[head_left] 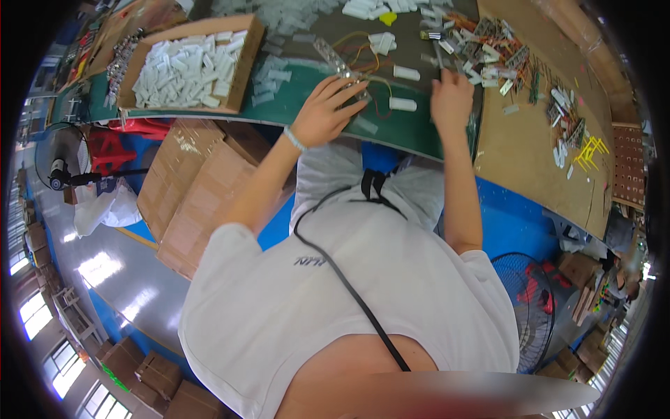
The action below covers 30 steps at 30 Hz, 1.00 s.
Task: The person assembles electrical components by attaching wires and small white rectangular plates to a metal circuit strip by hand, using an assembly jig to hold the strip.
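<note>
My left hand (pixel 326 110) lies on the green table (pixel 307 84), fingers closed over the near end of a long clear plastic strip (pixel 333 57) with yellow and red wires (pixel 363 50) attached. My right hand (pixel 451 98) is to the right of it, seen from the back, curled around a thin grey tool (pixel 437 54) that points away from me. Two small white plastic pieces (pixel 403 105) lie between the hands.
A cardboard box (pixel 246 78) of white plastic pieces stands at the left. Small parts with orange wires (pixel 492 50) are heaped at the far right, beside a brown board (pixel 530 146). Cardboard cartons (pixel 199 192) stand under the table, and a floor fan (pixel 534 300) is at my right.
</note>
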Each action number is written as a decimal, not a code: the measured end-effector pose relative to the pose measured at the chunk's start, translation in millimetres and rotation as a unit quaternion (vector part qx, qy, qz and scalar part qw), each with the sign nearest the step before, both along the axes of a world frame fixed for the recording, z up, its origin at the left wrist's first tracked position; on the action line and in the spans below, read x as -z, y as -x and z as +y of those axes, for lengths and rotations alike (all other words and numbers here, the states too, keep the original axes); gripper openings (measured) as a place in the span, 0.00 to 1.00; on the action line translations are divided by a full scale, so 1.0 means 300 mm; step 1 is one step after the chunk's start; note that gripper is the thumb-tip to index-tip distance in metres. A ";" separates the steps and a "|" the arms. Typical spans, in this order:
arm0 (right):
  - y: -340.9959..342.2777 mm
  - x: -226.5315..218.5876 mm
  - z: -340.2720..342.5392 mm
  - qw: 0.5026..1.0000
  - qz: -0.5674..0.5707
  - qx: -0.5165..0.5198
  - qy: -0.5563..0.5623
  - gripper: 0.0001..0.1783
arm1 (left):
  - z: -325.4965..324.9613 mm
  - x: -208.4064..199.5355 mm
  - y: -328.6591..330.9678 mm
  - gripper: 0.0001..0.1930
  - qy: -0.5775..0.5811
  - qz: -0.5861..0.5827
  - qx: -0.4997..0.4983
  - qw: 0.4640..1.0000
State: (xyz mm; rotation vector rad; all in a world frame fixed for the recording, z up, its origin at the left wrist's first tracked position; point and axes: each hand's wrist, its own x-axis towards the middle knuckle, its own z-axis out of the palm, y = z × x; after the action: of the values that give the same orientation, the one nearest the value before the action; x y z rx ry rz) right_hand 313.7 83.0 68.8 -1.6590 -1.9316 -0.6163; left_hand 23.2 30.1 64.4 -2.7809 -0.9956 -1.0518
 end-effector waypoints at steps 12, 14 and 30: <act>0.520 -0.015 0.144 0.937 0.103 -0.223 0.247 0.29 | -0.101 0.129 0.039 0.15 -0.056 -0.103 -0.191 0.975; 0.440 -0.112 0.182 0.902 0.227 -0.259 0.260 0.22 | -0.103 0.124 0.036 0.15 -0.067 -0.091 -0.227 0.967; -0.845 -0.684 0.334 0.945 0.323 -0.028 -0.044 0.16 | -0.077 0.129 0.022 0.12 -0.067 -0.046 -0.241 0.967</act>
State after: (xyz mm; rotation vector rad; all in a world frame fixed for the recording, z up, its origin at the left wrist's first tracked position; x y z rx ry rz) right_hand 567.1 183.3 274.0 -1.4960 -1.4405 -0.0993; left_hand 16.5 6.9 25.7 -2.2261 -1.4490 -1.1225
